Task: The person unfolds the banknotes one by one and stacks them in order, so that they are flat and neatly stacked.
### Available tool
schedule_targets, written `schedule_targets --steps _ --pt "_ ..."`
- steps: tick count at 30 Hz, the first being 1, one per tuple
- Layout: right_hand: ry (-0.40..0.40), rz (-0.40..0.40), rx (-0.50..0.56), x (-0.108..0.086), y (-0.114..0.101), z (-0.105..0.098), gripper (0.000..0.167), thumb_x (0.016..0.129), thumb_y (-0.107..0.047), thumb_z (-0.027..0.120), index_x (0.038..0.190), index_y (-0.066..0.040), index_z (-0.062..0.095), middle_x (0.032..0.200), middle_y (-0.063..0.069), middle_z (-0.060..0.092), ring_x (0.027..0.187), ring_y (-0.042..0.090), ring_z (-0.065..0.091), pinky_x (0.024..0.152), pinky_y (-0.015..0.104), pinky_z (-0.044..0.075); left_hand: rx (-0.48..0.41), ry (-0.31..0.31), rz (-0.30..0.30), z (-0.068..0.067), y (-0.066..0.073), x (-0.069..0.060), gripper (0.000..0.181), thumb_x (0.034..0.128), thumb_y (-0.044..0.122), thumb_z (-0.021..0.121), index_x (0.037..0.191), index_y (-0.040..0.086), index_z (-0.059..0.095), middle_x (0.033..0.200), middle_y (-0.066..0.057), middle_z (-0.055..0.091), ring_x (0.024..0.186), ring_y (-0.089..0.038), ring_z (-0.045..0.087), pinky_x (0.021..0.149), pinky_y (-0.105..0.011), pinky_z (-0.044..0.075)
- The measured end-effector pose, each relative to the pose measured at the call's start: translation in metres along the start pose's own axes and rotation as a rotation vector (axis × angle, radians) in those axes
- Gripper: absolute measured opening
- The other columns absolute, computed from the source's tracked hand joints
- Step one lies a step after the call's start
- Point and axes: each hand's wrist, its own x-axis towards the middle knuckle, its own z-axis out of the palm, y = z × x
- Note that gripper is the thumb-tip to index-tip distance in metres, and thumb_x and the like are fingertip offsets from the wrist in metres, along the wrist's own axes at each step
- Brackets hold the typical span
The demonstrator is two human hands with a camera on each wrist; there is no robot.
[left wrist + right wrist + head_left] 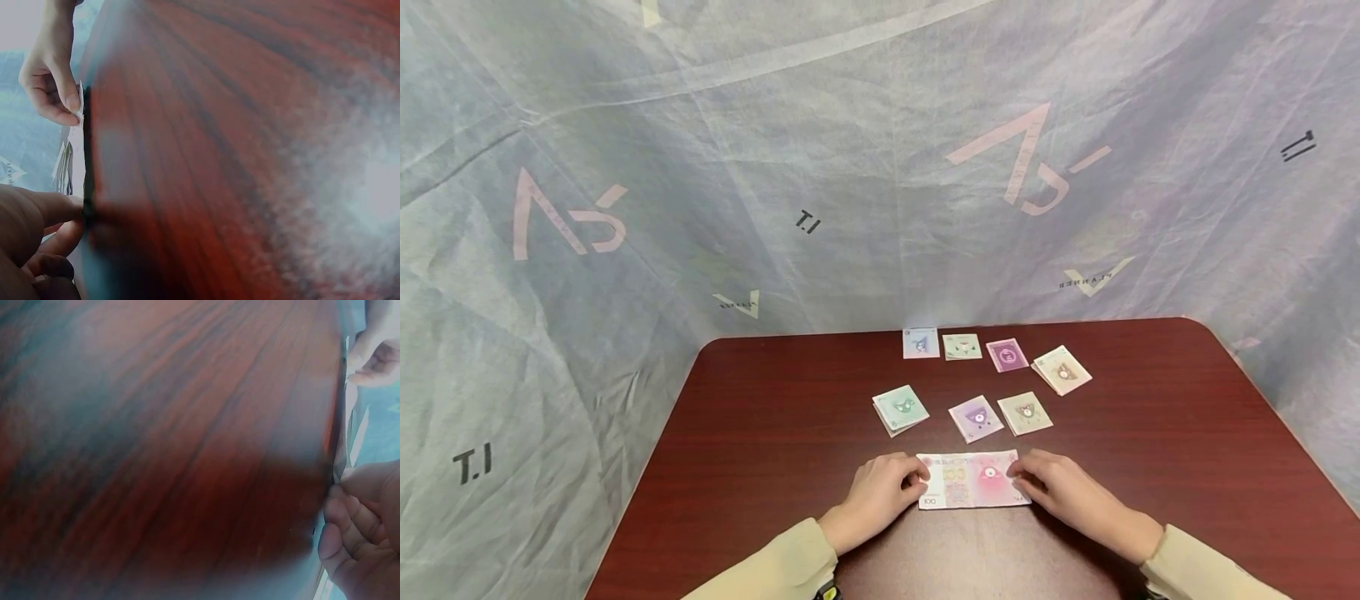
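A pink and white paper banknote (973, 481) marked 100 lies spread lengthwise near the front of the table, with faint creases across it. My left hand (880, 496) pinches its left end between thumb and fingers. At the opposite end, my right hand (1071, 492) pinches the right edge. In the left wrist view the banknote (77, 156) appears edge-on between the left hand (37, 231) and the right hand (53, 75). The right wrist view also has it edge-on, the right hand (369, 525) gripping the near end.
Beyond the banknote lie several folded notes: green (901, 408), purple (976, 418) and olive (1026, 413) in the nearer row. Blue (921, 343), pale green (962, 347), magenta (1007, 355) and brown (1062, 370) ones sit behind. The dark red table (760, 467) meets a grey cloth backdrop (850, 167).
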Motion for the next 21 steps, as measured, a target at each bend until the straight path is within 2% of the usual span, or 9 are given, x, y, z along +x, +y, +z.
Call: schedule_targets --steps 4,13,21 --pt "0.002 -0.003 0.009 -0.0002 0.0002 0.0 0.026 0.078 0.006 0.083 0.094 -0.011 0.072 0.086 -0.008 0.067 0.077 -0.004 0.056 0.066 0.016 0.048 -0.021 -0.005 -0.014 0.0018 -0.002 -0.002 0.012 0.0832 0.014 0.081 0.091 0.023 0.077 0.078 0.017 0.059 0.07 0.006 0.053 0.06 -0.019 0.041" --pt "0.001 0.009 -0.001 -0.0006 -0.0005 0.0011 0.026 0.078 0.006 0.083 0.094 -0.011 0.071 0.084 -0.01 0.064 0.075 -0.005 0.053 0.064 0.016 0.046 -0.011 0.037 0.014 0.005 -0.0044 -0.0033 0.013 0.084 0.014 0.081 0.092 0.023 0.078 0.085 0.016 0.063 0.077 0.004 0.059 0.063 -0.021 0.046" --pt "0.013 0.004 -0.049 -0.0012 -0.0006 0.0031 0.028 0.076 0.003 0.086 0.093 -0.013 0.07 0.083 -0.016 0.053 0.076 -0.005 0.047 0.064 0.013 0.041 0.006 0.039 0.022 0.0049 -0.004 -0.0046 0.013 0.0838 0.014 0.082 0.092 0.022 0.077 0.087 0.015 0.064 0.077 0.003 0.059 0.063 -0.022 0.047"
